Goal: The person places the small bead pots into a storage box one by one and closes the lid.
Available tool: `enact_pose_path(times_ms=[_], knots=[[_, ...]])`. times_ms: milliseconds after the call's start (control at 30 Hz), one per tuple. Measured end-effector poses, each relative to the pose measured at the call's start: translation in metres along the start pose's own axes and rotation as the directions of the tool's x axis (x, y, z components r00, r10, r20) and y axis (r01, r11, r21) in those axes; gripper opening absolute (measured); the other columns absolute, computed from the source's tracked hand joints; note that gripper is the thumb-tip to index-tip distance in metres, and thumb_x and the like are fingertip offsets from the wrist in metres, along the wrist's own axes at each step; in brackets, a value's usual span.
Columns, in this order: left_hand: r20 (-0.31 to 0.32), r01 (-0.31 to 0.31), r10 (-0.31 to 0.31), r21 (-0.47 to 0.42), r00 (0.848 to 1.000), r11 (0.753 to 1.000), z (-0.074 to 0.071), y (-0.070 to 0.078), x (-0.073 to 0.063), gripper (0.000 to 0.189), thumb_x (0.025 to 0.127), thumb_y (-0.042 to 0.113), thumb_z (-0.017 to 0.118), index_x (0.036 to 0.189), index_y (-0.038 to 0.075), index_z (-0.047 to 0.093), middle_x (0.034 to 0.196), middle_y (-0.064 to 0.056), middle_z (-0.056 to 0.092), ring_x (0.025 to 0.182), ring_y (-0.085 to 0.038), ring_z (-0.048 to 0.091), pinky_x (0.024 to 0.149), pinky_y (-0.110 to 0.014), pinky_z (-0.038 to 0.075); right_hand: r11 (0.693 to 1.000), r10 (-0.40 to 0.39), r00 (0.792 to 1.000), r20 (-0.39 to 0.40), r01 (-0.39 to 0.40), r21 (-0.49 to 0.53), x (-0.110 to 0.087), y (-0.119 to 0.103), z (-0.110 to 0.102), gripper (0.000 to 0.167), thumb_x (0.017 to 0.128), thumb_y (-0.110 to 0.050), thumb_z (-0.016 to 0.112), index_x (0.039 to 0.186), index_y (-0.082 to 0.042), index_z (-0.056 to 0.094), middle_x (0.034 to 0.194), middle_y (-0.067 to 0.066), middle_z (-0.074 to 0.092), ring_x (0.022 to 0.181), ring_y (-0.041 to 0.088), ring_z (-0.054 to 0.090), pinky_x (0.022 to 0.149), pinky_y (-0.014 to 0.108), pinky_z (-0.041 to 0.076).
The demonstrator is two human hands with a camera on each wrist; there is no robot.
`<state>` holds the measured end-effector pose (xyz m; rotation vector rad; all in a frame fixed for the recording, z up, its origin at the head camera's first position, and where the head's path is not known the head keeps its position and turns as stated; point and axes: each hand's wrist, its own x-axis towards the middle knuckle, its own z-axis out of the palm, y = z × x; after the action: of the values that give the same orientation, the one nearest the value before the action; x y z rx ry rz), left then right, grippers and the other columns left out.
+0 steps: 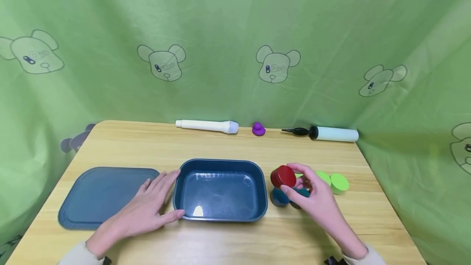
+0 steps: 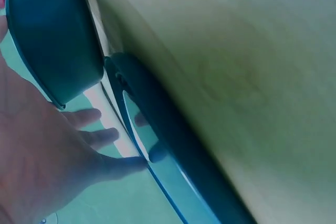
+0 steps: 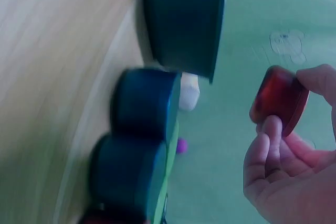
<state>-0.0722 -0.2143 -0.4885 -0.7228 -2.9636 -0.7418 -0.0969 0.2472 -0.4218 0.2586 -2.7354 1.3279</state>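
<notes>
My right hand (image 1: 312,193) pinches a short red cylinder (image 1: 282,176) between thumb and fingers. In the right wrist view the red cylinder (image 3: 278,99) is raised and tilted. Under it stand dark blue cylinders (image 1: 279,198) of like shape, partly hidden by the hand. Light green cylinders (image 1: 339,183) sit just behind and to the right. With fingers nearly straight, my left hand (image 1: 149,207) spreads along the left side of a dark blue rectangular box (image 1: 220,219), fingertips right at its rim. Nothing lies in the box.
A flat dark blue lid (image 1: 106,195) lies on the table's left. Along the back edge are a white microphone-like stick (image 1: 206,125), a purple rubber duck (image 1: 259,129) and a white hand pump (image 1: 335,133) with a black nozzle. A green curtain (image 1: 228,52) hangs behind.
</notes>
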Motion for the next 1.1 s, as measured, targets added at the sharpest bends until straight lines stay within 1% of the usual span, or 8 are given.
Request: enact_pose_path(times_ms=[100, 233, 433, 600, 733, 867, 1000, 1100], knots=[[-0.007, 0.026, -0.026, 0.039, 1.000, 0.999, -0.001, 0.001, -0.003, 0.101, 0.101, 0.075, 0.059, 0.178, 0.024, 0.016, 0.174, -0.014, 0.035, 0.157, -0.044, 0.034, 0.115, -0.082, 0.027, 0.999, 0.006, 1.000, 0.017, -0.006, 0.036, 0.003, -0.006, 0.012, 0.056, 0.094, -0.026, 0.090, 0.144, -0.019, 0.067, 0.091, 0.004, 0.068, 0.089, 0.020, 0.065, 0.076, 0.029, 0.055], [-0.022, 0.038, -0.036, 0.076, 0.999, 0.996, -0.001, 0.004, -0.003, 0.101, 0.100, 0.077, 0.058, 0.178, 0.027, 0.018, 0.170, -0.017, 0.040, 0.153, -0.045, 0.041, 0.112, -0.082, 0.032, 0.997, -0.011, 0.999, 0.047, 0.007, 0.071, 0.010, -0.008, 0.023, 0.055, 0.094, -0.025, 0.090, 0.143, -0.018, 0.067, 0.090, 0.004, 0.068, 0.086, 0.020, 0.066, 0.075, 0.029, 0.056], [-0.020, 0.055, -0.053, 0.118, 0.998, 0.992, -0.003, 0.005, -0.004, 0.100, 0.099, 0.080, 0.056, 0.178, 0.030, 0.018, 0.167, -0.020, 0.044, 0.146, -0.051, 0.047, 0.108, -0.082, 0.036, 0.996, -0.035, 0.993, 0.112, 0.025, 0.085, 0.018, -0.014, 0.040, 0.055, 0.093, -0.025, 0.091, 0.142, -0.017, 0.067, 0.098, 0.003, 0.070, 0.089, 0.022, 0.068, 0.076, 0.033, 0.058], [-0.025, 0.061, -0.058, 0.127, 0.998, 0.990, -0.001, 0.005, -0.007, 0.100, 0.100, 0.079, 0.056, 0.178, 0.030, 0.017, 0.161, -0.018, 0.051, 0.146, -0.049, 0.048, 0.108, -0.085, 0.032, 0.995, -0.044, 0.989, 0.143, 0.030, 0.099, 0.022, -0.022, 0.056, 0.056, 0.091, -0.024, 0.092, 0.141, -0.018, 0.067, 0.106, 0.003, 0.071, 0.089, 0.022, 0.068, 0.077, 0.033, 0.058], [-0.027, 0.065, -0.062, 0.120, 0.998, 0.991, 0.002, 0.005, -0.014, 0.101, 0.099, 0.079, 0.059, 0.177, 0.030, 0.019, 0.154, -0.019, 0.057, 0.142, -0.048, 0.051, 0.106, -0.087, 0.032, 0.994, -0.021, 0.983, 0.183, 0.000, 0.113, 0.021, -0.025, 0.072, 0.057, 0.090, -0.023, 0.092, 0.141, -0.017, 0.067, 0.110, 0.003, 0.070, 0.088, 0.022, 0.067, 0.077, 0.032, 0.059], [-0.032, 0.060, -0.057, 0.117, 0.998, 0.991, 0.004, 0.006, -0.016, 0.102, 0.098, 0.079, 0.060, 0.177, 0.029, 0.020, 0.152, -0.020, 0.058, 0.139, -0.048, 0.053, 0.105, -0.086, 0.035, 0.996, -0.017, 0.974, 0.225, -0.002, 0.084, 0.022, -0.031, 0.085, 0.058, 0.091, -0.024, 0.092, 0.142, -0.014, 0.067, 0.102, 0.001, 0.069, 0.086, 0.019, 0.065, 0.075, 0.030, 0.058], [-0.053, 0.049, -0.043, 0.130, 0.998, 0.990, 0.001, 0.003, -0.009, 0.100, 0.098, 0.078, 0.060, 0.177, 0.030, 0.021, 0.149, -0.015, 0.059, 0.139, -0.047, 0.053, 0.105, -0.085, 0.036, 0.999, -0.053, 0.972, 0.228, 0.049, 0.021, 0.031, -0.039, 0.097, 0.057, 0.091, -0.026, 0.093, 0.141, -0.015, 0.067, 0.098, -0.002, 0.068, 0.084, 0.016, 0.063, 0.072, 0.029, 0.056], [-0.045, 0.044, -0.038, 0.129, 0.998, 0.991, 0.000, 0.002, -0.004, 0.099, 0.099, 0.078, 0.059, 0.177, 0.032, 0.021, 0.148, -0.015, 0.060, 0.140, -0.047, 0.052, 0.106, -0.084, 0.035, 0.998, -0.059, 0.970, 0.235, 0.060, 0.007, 0.035, -0.043, 0.105, 0.057, 0.089, -0.025, 0.093, 0.139, -0.015, 0.068, 0.096, -0.003, 0.068, 0.082, 0.014, 0.062, 0.069, 0.029, 0.055]])
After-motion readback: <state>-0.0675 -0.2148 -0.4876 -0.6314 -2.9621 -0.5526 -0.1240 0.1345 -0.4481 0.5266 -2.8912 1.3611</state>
